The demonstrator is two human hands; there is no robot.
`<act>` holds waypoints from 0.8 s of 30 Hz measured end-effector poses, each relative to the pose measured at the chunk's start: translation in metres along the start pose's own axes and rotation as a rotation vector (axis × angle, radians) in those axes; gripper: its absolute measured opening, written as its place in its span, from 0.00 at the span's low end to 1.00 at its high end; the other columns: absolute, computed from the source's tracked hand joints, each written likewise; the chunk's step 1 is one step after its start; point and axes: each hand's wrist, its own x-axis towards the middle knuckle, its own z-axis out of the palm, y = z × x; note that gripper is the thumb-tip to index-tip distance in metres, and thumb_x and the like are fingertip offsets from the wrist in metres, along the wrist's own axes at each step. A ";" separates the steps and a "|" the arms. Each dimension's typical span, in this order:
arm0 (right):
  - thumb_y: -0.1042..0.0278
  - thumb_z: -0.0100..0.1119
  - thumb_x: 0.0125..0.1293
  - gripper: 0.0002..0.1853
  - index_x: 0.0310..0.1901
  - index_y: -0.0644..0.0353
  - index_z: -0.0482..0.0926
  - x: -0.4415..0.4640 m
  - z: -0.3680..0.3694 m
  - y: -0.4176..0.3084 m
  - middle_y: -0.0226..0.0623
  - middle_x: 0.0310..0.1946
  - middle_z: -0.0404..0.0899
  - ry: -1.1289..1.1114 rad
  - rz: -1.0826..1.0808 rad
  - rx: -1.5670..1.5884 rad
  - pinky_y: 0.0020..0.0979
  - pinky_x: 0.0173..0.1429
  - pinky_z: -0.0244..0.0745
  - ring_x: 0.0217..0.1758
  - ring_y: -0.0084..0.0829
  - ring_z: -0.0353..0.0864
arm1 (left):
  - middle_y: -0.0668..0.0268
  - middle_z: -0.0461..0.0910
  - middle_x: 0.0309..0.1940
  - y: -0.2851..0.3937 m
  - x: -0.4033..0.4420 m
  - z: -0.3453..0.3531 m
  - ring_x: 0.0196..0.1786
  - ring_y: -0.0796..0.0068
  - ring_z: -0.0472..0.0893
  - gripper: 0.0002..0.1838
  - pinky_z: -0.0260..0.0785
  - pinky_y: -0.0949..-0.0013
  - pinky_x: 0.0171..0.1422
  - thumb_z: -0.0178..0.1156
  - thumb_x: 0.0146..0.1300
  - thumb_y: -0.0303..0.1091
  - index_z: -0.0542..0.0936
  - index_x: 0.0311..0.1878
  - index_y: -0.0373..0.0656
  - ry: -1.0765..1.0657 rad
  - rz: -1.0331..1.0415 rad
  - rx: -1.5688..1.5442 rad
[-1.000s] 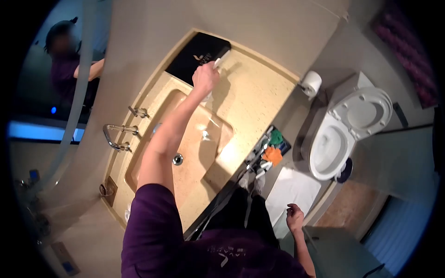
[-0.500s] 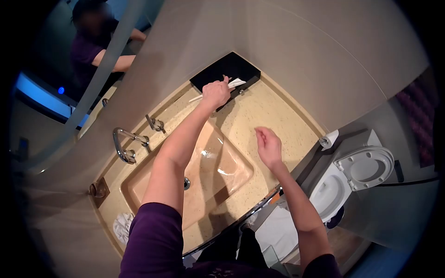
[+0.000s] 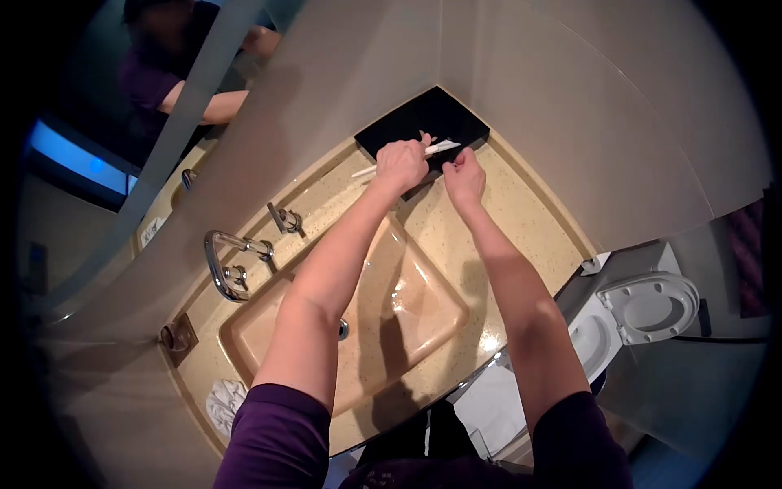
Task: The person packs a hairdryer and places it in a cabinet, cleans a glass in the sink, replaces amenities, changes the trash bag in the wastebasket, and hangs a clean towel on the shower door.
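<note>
Glass (image 3: 173,335): stands at the counter's far left, well apart from both hands.
White cloth (image 3: 225,405): lies crumpled beside the basin's near left corner.
Faucet (image 3: 215,266): a metal loop along the basin's back edge, the hard obstacle left of the left arm.
Basin (image 3: 419,306): sunken, with the left forearm crossing above it.
Left hand (image 3: 401,168): fingers curled tightly round slim white items (image 3: 444,147), whose ends jut out on both sides.
White items: held above the black box's near edge; gathered, but not yet set down.
Black box (image 3: 433,114): sits in the back corner, its sides near both walls, so the reachable room is at its front. Its top looks closed, so I judge nothing about it finished.
Right hand (image 3: 466,181): at the box's front, fingers bent inward and thumb close; I cannot tell whether they pinch anything (the knuckles screen the fingertips).
Counter (image 3: 525,216): right of the right hand, the widest room for moving, bounded by a raised edge along the wall.
Toilet (image 3: 652,314): farther right, past the counter's end, well apart from the hands.
</note>
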 end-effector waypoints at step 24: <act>0.69 0.62 0.66 0.16 0.54 0.57 0.76 -0.109 -0.130 0.059 0.44 0.44 0.78 0.131 0.053 0.087 0.41 0.49 0.76 0.38 0.41 0.81 | 0.50 0.86 0.45 0.004 0.040 -0.002 0.52 0.50 0.85 0.19 0.77 0.51 0.56 0.55 0.65 0.46 0.87 0.47 0.44 -0.081 -0.111 0.180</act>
